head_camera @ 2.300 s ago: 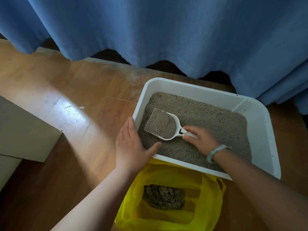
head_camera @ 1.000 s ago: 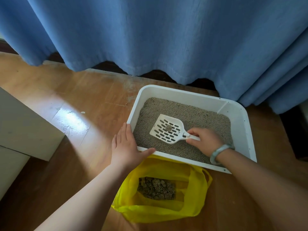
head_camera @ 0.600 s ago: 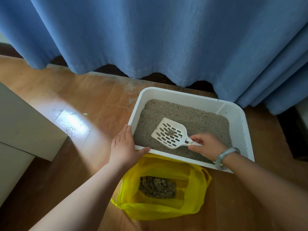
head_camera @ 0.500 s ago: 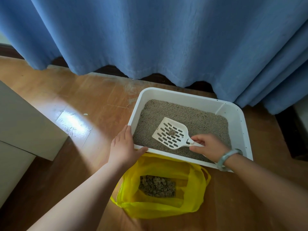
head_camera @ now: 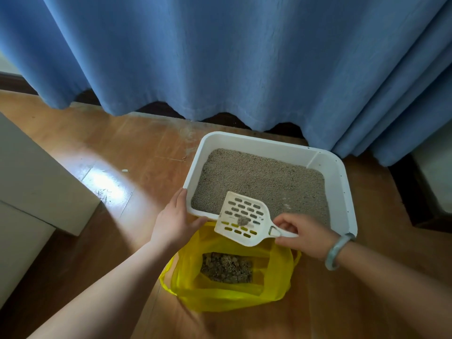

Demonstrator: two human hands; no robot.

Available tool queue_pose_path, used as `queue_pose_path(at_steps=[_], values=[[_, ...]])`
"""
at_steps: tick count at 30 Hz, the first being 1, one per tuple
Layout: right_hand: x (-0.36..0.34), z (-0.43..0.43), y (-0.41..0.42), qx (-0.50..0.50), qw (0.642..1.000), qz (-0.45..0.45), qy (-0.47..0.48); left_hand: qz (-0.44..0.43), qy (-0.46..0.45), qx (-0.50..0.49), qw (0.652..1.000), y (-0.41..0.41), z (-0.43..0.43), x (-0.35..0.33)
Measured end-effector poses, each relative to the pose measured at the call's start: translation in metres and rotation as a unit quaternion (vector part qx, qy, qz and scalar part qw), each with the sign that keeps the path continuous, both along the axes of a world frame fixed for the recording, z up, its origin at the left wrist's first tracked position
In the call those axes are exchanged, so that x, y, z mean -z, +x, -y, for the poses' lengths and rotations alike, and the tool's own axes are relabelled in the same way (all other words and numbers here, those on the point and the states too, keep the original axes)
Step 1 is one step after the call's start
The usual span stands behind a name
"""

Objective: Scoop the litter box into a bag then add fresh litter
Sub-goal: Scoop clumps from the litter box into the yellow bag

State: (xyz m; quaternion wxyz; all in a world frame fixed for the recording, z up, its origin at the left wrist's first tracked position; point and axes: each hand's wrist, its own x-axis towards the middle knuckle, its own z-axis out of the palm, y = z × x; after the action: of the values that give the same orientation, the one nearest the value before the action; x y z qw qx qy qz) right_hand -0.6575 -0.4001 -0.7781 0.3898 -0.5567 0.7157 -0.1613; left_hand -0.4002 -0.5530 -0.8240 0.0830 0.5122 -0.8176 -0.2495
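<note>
The white plastic litter box [head_camera: 342,182] sits on the wooden floor [head_camera: 110,148], filled with fine grey litter [head_camera: 264,182] spread fairly flat. Just in front of it, touching its near wall, a yellow plastic bag [head_camera: 220,297] stands open with a dark heap of scooped clumps [head_camera: 226,267] at its bottom. A white slotted scoop [head_camera: 242,221] hangs above the box's near rim, its head half over the litter and half over the mouth of the bag, so yellow shows through the nearest slots. 1 small grey clump [head_camera: 242,220] lies in the middle of the scoop head.

The left hand [head_camera: 173,221] braces the near-left corner of the box: its fingers lie straight and together against the outside of the left wall, and the thumb stretches along the near rim. It grips nothing. The right hand [head_camera: 305,234] is to the right of the scoop head, fingers curled, pinching the scoop's short handle between thumb and fingers. A pale green bangle [head_camera: 338,250] circles that wrist.

At the far left a beige cabinet [head_camera: 36,179] stands well apart from the box, with a bright patch of light on the floor beside it and a tiny white scrap [head_camera: 124,170] lying there. A blue curtain [head_camera: 220,57] hangs across the whole back, its hem ending just behind the box's far wall. At the right edge a pale object [head_camera: 437,172] shows beside the curtain; I cannot tell what it is. The scoop head partly hides the near rim and the bag's mouth.
</note>
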Motion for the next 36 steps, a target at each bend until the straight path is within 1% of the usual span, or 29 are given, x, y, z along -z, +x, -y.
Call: queue_pose_path(at_steps=[3,5,11,13,14,17,19,20,21,23,24,25,26,28,29,30,32,36], values=[[0.004,-0.008,0.007,-0.048,0.996,-0.074,-0.002,-0.008,-0.004,-0.010,1.000,0.000,0.001,0.002],[0.006,-0.012,0.012,-0.084,0.988,-0.133,0.000,-0.006,-0.011,-0.016,1.000,0.000,0.001,0.004],[0.013,-0.020,0.026,-0.166,0.961,-0.219,-0.031,-0.005,-0.023,-0.022,0.999,-0.001,0.000,0.007],[0.017,-0.023,0.027,-0.183,0.949,-0.248,-0.070,-0.001,-0.025,-0.022,0.999,-0.001,0.001,0.007],[0.020,-0.024,0.026,-0.196,0.939,-0.264,-0.104,0.001,-0.026,-0.021,0.999,-0.001,0.002,0.007],[0.027,-0.025,0.025,-0.229,0.896,-0.317,-0.210,0.011,-0.029,-0.018,0.999,-0.001,0.001,0.005],[0.028,-0.026,0.027,-0.246,0.877,-0.341,-0.231,0.016,-0.030,-0.018,0.999,-0.002,0.001,0.004],[0.027,-0.026,0.027,-0.244,0.881,-0.334,-0.229,0.017,-0.030,-0.018,0.999,-0.002,0.001,0.003],[0.026,-0.026,0.027,-0.231,0.893,-0.320,-0.215,0.017,-0.029,-0.019,0.999,-0.002,0.001,0.003],[0.020,-0.025,0.029,-0.179,0.933,-0.265,-0.166,0.016,-0.024,-0.022,0.999,-0.003,0.002,0.003],[0.019,-0.025,0.029,-0.142,0.958,-0.218,-0.120,0.015,-0.022,-0.024,0.999,-0.003,0.002,0.003],[0.017,-0.025,0.032,-0.100,0.982,-0.148,-0.063,0.014,-0.018,-0.026,0.999,-0.003,0.002,0.003],[0.015,-0.023,0.034,-0.055,0.995,-0.075,-0.026,0.011,-0.013,-0.028,0.999,-0.004,0.003,0.003],[0.011,-0.018,0.037,0.030,0.998,0.051,0.004,0.007,-0.001,-0.032,0.999,-0.005,0.004,0.002],[0.009,-0.015,0.037,0.060,0.994,0.093,0.017,0.004,0.003,-0.037,0.999,-0.006,0.005,0.002],[0.006,-0.009,0.036,0.082,0.989,0.116,0.031,0.001,0.005,-0.043,0.999,-0.008,0.005,0.001],[0.001,0.004,0.032,0.102,0.988,0.105,0.052,-0.002,-0.005,-0.053,0.999,-0.013,0.006,0.000],[-0.008,0.040,0.012,0.098,0.994,0.012,0.047,0.012,-0.019,-0.064,0.998,-0.025,0.006,0.002]])
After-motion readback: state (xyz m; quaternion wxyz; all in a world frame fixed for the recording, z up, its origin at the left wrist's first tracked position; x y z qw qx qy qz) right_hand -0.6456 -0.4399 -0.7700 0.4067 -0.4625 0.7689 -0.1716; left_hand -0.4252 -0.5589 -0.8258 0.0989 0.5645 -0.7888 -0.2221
